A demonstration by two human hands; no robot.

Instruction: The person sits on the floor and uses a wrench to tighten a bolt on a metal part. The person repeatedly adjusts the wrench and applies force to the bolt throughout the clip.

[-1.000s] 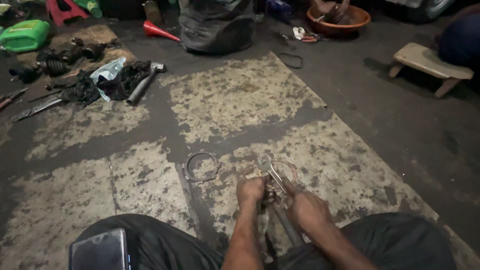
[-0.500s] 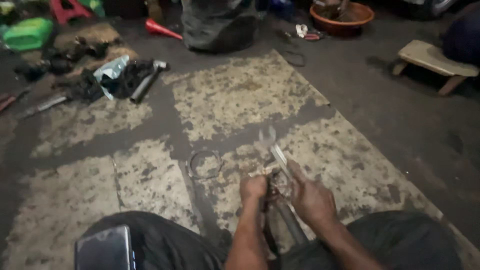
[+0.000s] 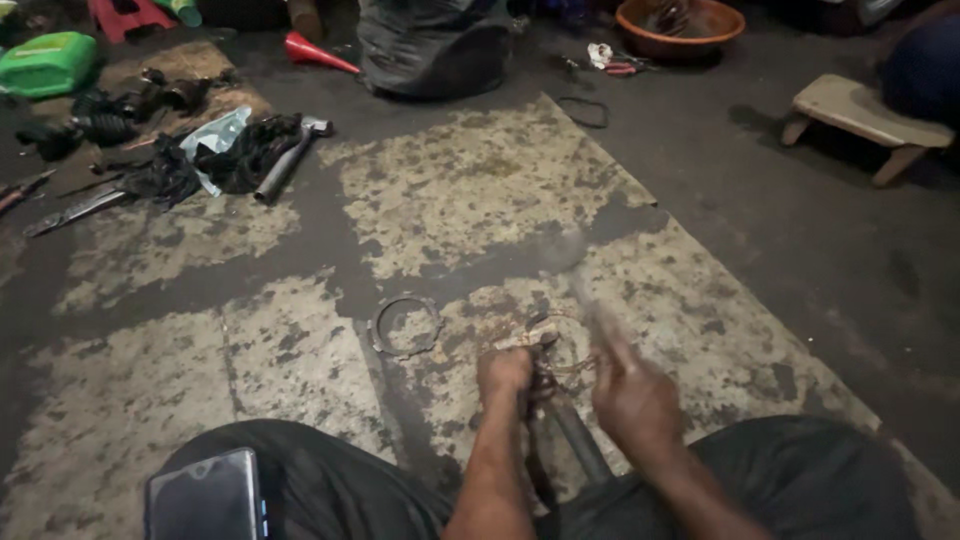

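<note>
I sit on a stained floor mat [image 3: 480, 200] with my legs apart. My left hand [image 3: 505, 375] is closed around the top of a dark metal shaft [image 3: 575, 445] that runs down between my knees. My right hand [image 3: 635, 395] grips a thin tool [image 3: 585, 290], which is raised and blurred by motion above the shaft end. A light-coloured piece [image 3: 530, 337] sits at the shaft tip, just beyond my left fingers. A loose metal ring [image 3: 405, 326] lies flat on the mat to the left of my hands.
A phone [image 3: 205, 497] rests on my left thigh. Greasy parts, a hammer [image 3: 290, 158] and rags lie far left. A green can [image 3: 45, 62], red funnel [image 3: 315, 50], dark bag [image 3: 430, 45], brown bowl [image 3: 680, 25] and low wooden stool [image 3: 865, 115] line the back.
My right hand has swung the thin tool upward and to the right, so it now blurs. My left hand has stayed on the shaft end. The ring has not moved.
</note>
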